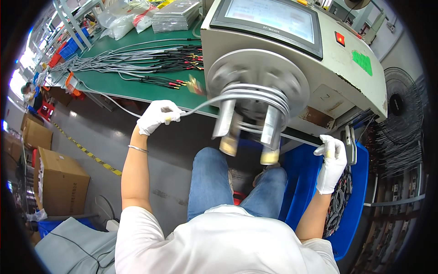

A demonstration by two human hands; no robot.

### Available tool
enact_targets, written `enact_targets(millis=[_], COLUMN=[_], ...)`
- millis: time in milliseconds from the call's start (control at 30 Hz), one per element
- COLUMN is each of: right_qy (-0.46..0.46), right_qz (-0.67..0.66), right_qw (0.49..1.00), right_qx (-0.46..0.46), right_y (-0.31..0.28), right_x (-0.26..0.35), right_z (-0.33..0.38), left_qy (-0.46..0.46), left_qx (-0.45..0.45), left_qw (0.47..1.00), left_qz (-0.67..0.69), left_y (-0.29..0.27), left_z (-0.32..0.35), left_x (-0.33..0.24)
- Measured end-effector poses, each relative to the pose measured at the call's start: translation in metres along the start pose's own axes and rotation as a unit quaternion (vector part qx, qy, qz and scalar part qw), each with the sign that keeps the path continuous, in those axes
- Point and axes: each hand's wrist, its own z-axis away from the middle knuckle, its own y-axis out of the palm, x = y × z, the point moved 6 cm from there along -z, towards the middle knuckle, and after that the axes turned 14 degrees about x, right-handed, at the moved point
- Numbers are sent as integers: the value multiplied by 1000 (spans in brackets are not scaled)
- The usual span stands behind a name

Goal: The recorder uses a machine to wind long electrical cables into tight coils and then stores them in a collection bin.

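Observation:
My left hand (159, 118), in a white glove, pinches a grey cable (210, 101) between its fingers. From there the cable leads right to the winding head (287, 68) of a machine and lies in several loops around its metal prongs (270, 130). Disc and prongs are smeared by motion. On the other side of my left hand, the cable (109, 99) trails back toward the bench. My right hand (331, 163), also gloved, hovers beside the machine's lower front edge, its fingers loosely bent and apart with nothing seen in them.
The cream machine (351, 68) carries a screen (269, 20) and a lit red switch (340, 39). Grey cables with red and black plug ends (178, 64) lie on the green bench (150, 93). A blue bin (351, 210) at my right holds coiled cables. Cartons (64, 182) stand at left.

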Motion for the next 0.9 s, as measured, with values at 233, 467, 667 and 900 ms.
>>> enact_targets(millis=[233,467,667,900], right_qy=[3,3,-4,-4], right_qz=[-2,-5,-16,-19], right_qw=[1000,1000,1000,1000], right_qx=[8,5,-14,-7], right_y=[2,-1,0,2], right_x=[-1,-2,1,4], right_z=[1,3,3,4], left_qy=[19,-20,-22,-1], left_qx=[23,25,26,20], left_qw=[999,999,999,999], left_qz=[11,23,8,25], left_y=[7,10,11,21], left_z=[5,7,4,2], left_x=[9,14,7,-5])
